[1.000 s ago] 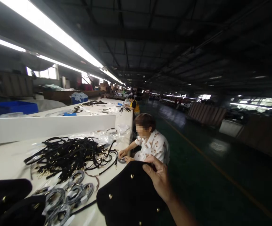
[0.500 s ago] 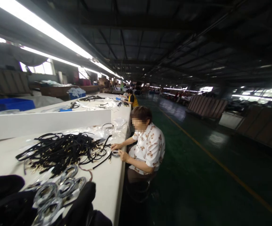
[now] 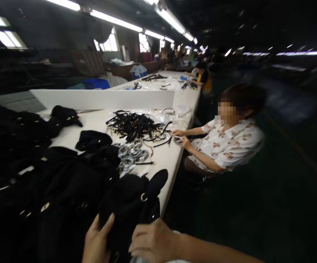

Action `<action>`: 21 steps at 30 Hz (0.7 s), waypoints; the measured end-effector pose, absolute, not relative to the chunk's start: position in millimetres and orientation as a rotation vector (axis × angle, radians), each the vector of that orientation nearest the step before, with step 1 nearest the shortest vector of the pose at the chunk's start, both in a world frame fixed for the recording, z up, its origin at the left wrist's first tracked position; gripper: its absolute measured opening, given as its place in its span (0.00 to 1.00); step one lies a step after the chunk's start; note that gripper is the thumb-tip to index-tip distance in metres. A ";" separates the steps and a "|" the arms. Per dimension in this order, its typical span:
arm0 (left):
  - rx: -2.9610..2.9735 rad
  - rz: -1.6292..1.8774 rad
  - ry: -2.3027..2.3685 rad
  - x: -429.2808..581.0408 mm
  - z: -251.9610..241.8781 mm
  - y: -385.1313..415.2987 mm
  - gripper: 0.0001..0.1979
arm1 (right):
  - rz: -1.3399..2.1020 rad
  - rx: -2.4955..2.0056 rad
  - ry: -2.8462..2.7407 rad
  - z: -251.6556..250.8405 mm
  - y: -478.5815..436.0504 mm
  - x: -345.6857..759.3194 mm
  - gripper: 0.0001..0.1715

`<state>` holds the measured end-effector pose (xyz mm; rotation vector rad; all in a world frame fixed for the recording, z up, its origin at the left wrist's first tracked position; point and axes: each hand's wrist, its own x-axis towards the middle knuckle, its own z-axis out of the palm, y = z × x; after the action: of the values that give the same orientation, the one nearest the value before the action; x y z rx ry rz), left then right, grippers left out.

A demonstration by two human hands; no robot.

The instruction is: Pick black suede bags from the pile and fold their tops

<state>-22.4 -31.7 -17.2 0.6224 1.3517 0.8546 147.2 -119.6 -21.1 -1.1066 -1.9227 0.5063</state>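
Note:
At the bottom of the view, a black cloth cap (image 3: 128, 208) with a gold-coloured metal ring on it is between my two hands. My left hand (image 3: 99, 237) grips its near left edge, thumb and fingers around the cloth. My right hand (image 3: 158, 239) has its fingers curled over the near right side of the cap; the fingertips are partly hidden. To the left lies a large heap of similar black caps (image 3: 65, 182) with metal rings and small white labels. Beyond my hands, on the table, are rolled grey straps in clear wrap (image 3: 127, 162).
A pile of black straps with gold clasps (image 3: 132, 126) lies farther along the white table (image 3: 158, 160). A co-worker in a patterned shirt (image 3: 226, 146) sits at its right edge, handling a roll. A white panel (image 3: 106, 99) stands across the tabletop. Another person (image 3: 206, 80) works farther back.
The view has turned left and down, so the strap pile and co-worker appear farther right. Both my hands and the large black heap have come into view.

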 end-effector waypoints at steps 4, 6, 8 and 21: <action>0.706 1.019 1.241 -33.7 -20.2 -21.4 0.37 | 0.945 -1.136 -1.491 -0.2 -126.8 178.2 0.11; 0.746 1.046 1.232 -38.7 -18.1 -18.3 0.34 | 0.809 -1.238 -1.258 4.8 -119.7 210.5 0.10; 0.750 1.049 1.213 -40.6 -15.5 -16.6 0.32 | 0.518 -1.379 -1.133 0.9 -106.6 247.2 0.10; 0.454 0.832 1.148 -8.8 -54.1 -19.0 0.28 | 1.759 -0.852 -0.301 -90.3 -115.0 281.6 0.36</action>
<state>-8.8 -19.0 -54.1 0.4537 1.1477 0.8315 281.6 -115.0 -90.3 -0.8523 -0.3009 1.7587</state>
